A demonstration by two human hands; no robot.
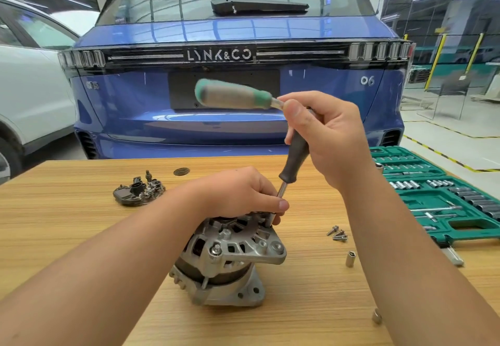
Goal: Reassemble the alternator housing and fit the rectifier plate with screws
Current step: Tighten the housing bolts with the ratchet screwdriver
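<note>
An alternator point(230, 256) is stood on end on a wooden table point(67, 226), its ribbed housing uppermost, near the table's middle. The left hand point(240, 194) is laid over the top of the alternator, its fingers curled down around the lower shaft of a driver point(293, 161) where the tip meets the housing rim. The driver's dark handle is gripped by the right hand point(330, 140), raised above and to the right of the alternator. A second tool with a green handle point(232, 95) is also held in the right hand; it sticks out to the left and is blurred, so its shaft cannot be made out.

The rectifier plate point(139, 190), a dark part with metal fittings, is left lying on the table behind and to the left of the alternator, well apart from it. Beyond it a small round dark disc point(181, 171) is seen on the tabletop. A small cluster of screws point(337, 234) is laid to the right of the alternator, and a socket point(350, 259) is stood just in front of them. Another socket point(376, 316) is seen near the right forearm. An open green tool case point(438, 197) filled with sockets is set along the table's right edge. Behind the table a blue car point(230, 75) is parked, with a white car point(29, 88) beside it.
</note>
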